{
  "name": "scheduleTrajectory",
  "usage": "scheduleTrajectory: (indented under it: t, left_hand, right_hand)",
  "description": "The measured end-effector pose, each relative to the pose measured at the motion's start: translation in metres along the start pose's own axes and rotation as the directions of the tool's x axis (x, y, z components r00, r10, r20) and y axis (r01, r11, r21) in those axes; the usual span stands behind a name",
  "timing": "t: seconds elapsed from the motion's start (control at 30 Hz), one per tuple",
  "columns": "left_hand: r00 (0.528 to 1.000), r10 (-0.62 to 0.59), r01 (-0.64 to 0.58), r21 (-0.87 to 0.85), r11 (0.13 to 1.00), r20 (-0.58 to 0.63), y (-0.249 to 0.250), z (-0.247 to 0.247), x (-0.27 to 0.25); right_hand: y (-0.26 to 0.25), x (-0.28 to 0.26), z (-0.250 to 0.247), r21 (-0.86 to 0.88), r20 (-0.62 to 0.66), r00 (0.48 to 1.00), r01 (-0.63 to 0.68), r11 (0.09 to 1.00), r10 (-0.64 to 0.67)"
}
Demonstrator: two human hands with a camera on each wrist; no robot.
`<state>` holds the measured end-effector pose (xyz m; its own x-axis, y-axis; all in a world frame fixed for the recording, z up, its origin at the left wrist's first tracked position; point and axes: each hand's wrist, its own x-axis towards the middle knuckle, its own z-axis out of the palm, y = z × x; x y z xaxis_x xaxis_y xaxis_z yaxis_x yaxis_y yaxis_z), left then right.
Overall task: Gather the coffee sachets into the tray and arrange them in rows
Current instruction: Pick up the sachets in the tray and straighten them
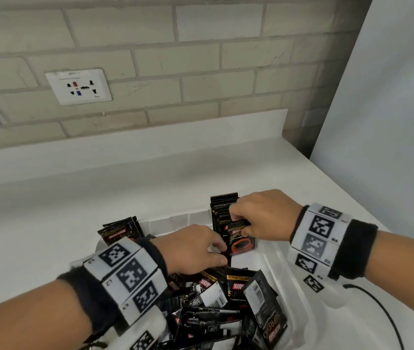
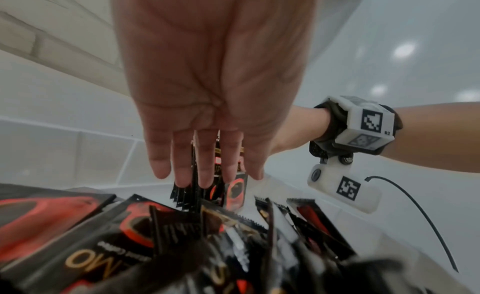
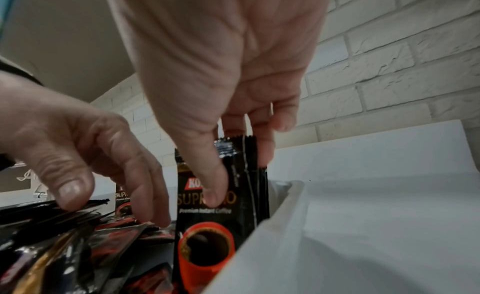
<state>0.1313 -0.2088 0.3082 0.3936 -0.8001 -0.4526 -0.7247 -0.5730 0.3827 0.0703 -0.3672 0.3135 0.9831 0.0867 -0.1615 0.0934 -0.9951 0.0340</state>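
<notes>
A white tray [image 1: 175, 219] on the counter holds black coffee sachets. A loose pile of sachets [image 1: 226, 299] fills its near part. At the far right corner an upright stack of sachets [image 1: 223, 210] leans on the tray wall [image 3: 280, 226]. My right hand [image 1: 241, 223] pinches this stack [image 3: 205, 216], thumb on the front sachet and fingers behind it. My left hand [image 1: 222, 253] reaches in from the left with straight fingers [image 2: 207, 175], its fingertips touching sachets beside the stack [image 2: 235, 193]. A smaller upright group [image 1: 120, 229] stands at the tray's far left.
The tray sits on a white countertop [image 1: 99, 185] below a brick wall with a socket plate [image 1: 78, 86]. A tall white panel [image 1: 390, 122] bounds the right side. A black cable [image 1: 382, 306] trails from my right wrist over the counter.
</notes>
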Motion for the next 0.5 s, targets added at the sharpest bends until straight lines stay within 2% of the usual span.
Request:
scheduleTrajectory:
  t: [0.1, 0.27, 0.37, 0.5]
  left_hand:
    - [0.999, 0.021, -0.021, -0.002, 1.0, 0.033, 0.0, 0.002, 0.008]
    - [0.993, 0.071, -0.077, 0.073, 0.994, 0.09, -0.002, 0.011, 0.016]
    - [0.989, 0.068, -0.096, 0.219, 0.971, 0.133, -0.003, 0.015, 0.021]
    - [0.985, -0.002, -0.062, 0.364, 0.929, 0.172, -0.001, 0.022, 0.023]
  right_hand:
    - [-0.002, 0.006, 0.002, -0.055, -0.057, 0.998, 0.009, 0.998, -0.013]
    - [-0.006, 0.008, 0.003, -0.068, -0.056, 0.998, 0.019, 0.997, -0.023]
    - [-0.006, 0.007, 0.002, -0.069, -0.043, 0.999, 0.012, 0.998, -0.015]
    - [-0.005, 0.008, 0.003, -0.083, -0.037, 0.999, -0.003, 0.997, -0.001]
